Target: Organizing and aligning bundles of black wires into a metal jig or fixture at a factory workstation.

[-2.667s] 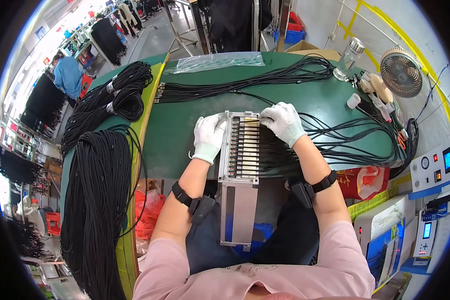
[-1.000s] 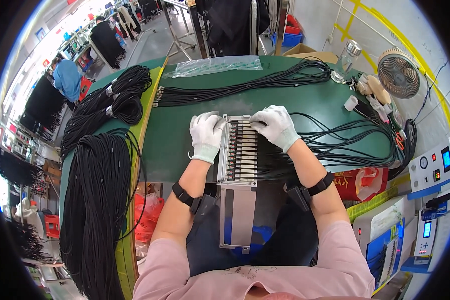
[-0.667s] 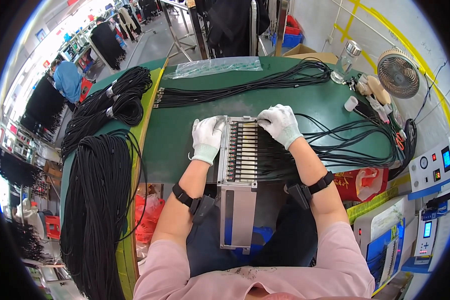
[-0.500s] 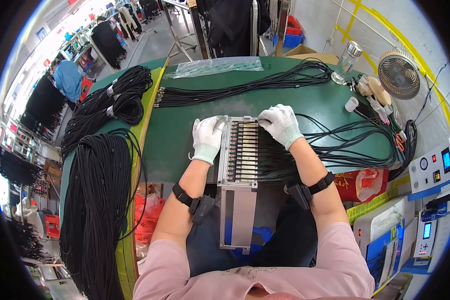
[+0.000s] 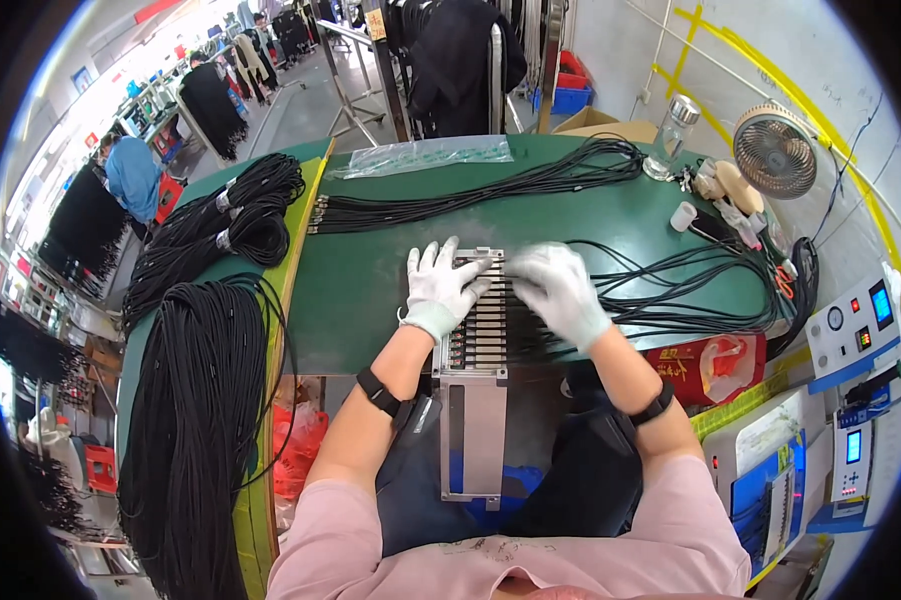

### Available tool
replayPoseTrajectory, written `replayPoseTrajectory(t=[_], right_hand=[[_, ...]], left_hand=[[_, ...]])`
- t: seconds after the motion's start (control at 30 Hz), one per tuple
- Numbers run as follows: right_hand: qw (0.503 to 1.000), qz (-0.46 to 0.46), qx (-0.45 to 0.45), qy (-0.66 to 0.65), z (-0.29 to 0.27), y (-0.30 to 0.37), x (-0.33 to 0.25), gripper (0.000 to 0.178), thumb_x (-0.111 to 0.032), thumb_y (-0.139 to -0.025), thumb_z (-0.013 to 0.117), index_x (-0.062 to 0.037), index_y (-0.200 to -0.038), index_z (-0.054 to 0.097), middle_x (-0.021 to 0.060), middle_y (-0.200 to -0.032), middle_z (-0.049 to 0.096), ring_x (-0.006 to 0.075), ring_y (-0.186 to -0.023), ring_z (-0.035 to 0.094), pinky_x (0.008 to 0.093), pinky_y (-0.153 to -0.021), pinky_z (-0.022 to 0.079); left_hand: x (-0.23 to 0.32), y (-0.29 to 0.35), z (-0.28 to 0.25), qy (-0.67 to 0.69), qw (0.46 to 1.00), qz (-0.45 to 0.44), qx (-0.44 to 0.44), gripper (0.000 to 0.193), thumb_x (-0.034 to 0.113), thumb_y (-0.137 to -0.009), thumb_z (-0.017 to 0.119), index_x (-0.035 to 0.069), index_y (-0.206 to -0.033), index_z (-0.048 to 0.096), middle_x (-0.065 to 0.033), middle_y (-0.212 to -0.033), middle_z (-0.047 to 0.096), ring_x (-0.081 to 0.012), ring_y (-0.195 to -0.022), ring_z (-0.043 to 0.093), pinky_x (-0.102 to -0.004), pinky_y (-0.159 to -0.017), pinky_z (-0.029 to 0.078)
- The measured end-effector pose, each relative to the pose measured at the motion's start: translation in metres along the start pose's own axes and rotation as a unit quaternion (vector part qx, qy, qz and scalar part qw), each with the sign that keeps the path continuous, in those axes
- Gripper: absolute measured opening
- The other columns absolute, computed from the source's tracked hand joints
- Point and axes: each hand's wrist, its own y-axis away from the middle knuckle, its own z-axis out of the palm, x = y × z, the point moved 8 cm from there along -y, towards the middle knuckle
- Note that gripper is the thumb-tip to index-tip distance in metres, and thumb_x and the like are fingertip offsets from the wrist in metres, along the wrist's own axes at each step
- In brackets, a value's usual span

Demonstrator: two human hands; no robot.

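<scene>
A metal fixture [image 5: 475, 385] with a row of slots stands at the green table's near edge, in front of my body. Black cable ends lie side by side in its slots, and the black cables [image 5: 660, 290] trail off to the right across the table. My left hand [image 5: 435, 295], in a white glove, is open with fingers spread. Its fingertips reach over the left side of the fixture's upper slots. Just right of those slots, above the cables, is my gloved right hand [image 5: 560, 290]. Motion smears its fingers, so whether they hold a cable cannot be told.
Thick bundles of black cable [image 5: 205, 400] hang over the table's left side by a yellow strip. Another cable bundle [image 5: 470, 190] and a clear plastic bag [image 5: 425, 155] lie at the back. A glass bottle [image 5: 670, 138], fan [image 5: 775, 150] and control boxes [image 5: 855, 325] stand right.
My left hand has moved from the fixture's left edge onto its upper slots, its fingers spreading. My right hand has come off the top right corner and moved slightly toward me. The view has shifted slightly.
</scene>
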Motion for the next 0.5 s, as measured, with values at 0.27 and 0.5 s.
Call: replayPoseTrajectory(t=[0.27, 0.5], right_hand=[[0.950, -0.181, -0.243, 0.073, 0.028, 0.141, -0.139, 0.043, -0.015, -0.071, 0.065, -0.0210, -0.114, 0.062, 0.0174, -0.131, 0.049, 0.0379, -0.118, 0.050, 0.0610, -0.094, 0.041], [0.960, -0.208, -0.184, -0.020, 0.051, 0.164, -0.160, 0.040, -0.019, -0.072, 0.065, -0.0221, -0.112, 0.065, 0.0157, -0.126, 0.054, 0.0362, -0.117, 0.050, 0.0606, -0.097, 0.039]], left_hand=[[-0.004, -0.005, 0.000, 0.044, 0.998, 0.017, 0.045, 0.037, 0.051, -0.088, 0.054, 0.040, -0.122, 0.064, -0.0163, -0.143, 0.045, -0.0378, -0.131, 0.040, -0.0543, -0.112, 0.022], [-0.051, -0.001, 0.030, 0.573, 0.813, -0.094, 0.035, 0.040, 0.029, -0.101, 0.046, 0.008, -0.135, 0.054, -0.0151, -0.135, 0.054, -0.0274, -0.122, 0.052, -0.0372, -0.108, 0.037]])
